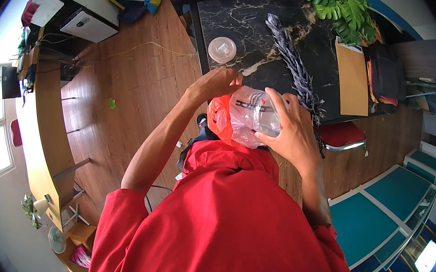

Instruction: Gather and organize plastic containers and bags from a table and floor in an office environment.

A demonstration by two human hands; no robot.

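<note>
My right hand grips a clear plastic cup with dark printing, tilted on its side in front of my shirt. My left hand pinches the upper edge of a red and clear plastic bag, whose crumpled film lies against the cup and below it. How far the cup is inside the bag, I cannot tell. Beyond my left hand, a round clear plastic lid lies on the black marbled table.
On the table lie a bundle of grey dried stems, a brown envelope, a dark bag and green artificial leaves. A red-seated chair stands by the near edge. A long wooden desk runs along the left.
</note>
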